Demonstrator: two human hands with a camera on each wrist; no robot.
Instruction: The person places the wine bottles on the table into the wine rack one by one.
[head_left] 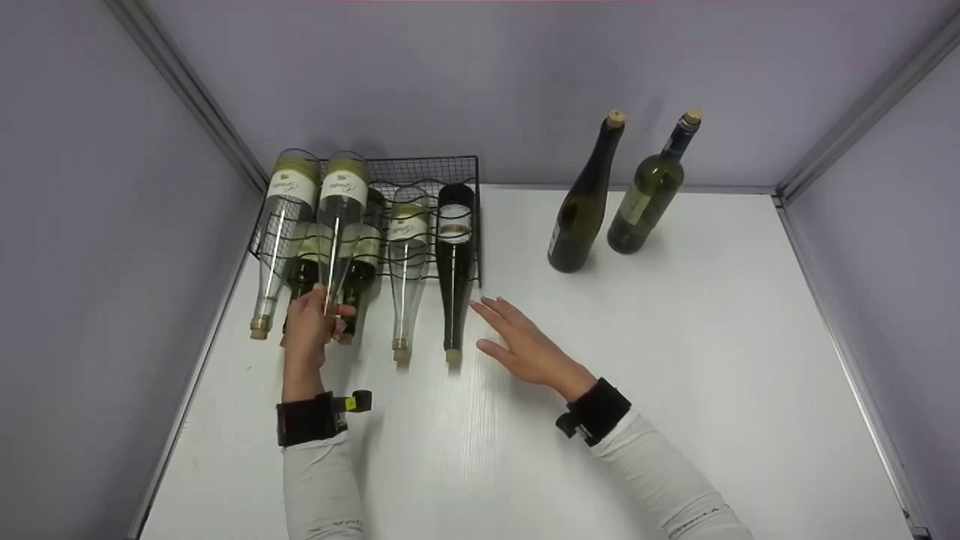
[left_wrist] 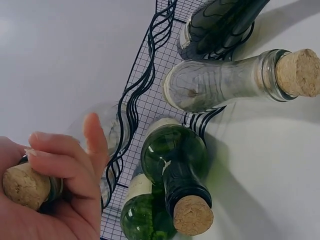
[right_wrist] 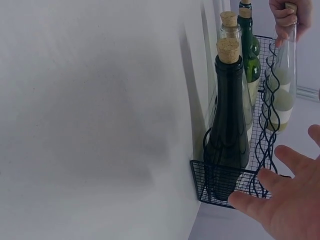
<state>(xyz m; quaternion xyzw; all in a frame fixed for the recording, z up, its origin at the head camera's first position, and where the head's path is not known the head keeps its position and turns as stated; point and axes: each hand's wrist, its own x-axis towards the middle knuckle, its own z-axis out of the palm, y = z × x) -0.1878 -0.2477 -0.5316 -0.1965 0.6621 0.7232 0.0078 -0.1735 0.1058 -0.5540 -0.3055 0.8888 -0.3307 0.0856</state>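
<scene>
My left hand [head_left: 306,330] grips the corked neck of a clear bottle [head_left: 345,195] with a cream label, lying along the upper level of a black wire bottle rack [head_left: 478,195]. Its cork [left_wrist: 26,186] shows inside the curled fingers in the left wrist view. Left of it lies another clear bottle [head_left: 291,196]. Beneath are two green bottles [head_left: 303,271], partly hidden. A clear bottle [head_left: 409,255] and a dark bottle [head_left: 453,281] lie in the lower level, corks toward me. My right hand [head_left: 525,346] hovers beside the dark bottle, fingers spread, holding nothing.
Two corked bottles stand upright on the white table [head_left: 675,375] at the back right: a dark brown bottle [head_left: 583,210] and a green bottle [head_left: 646,196]. Grey panels [head_left: 480,90] enclose the table at the back and sides. The rack stands against the back panel.
</scene>
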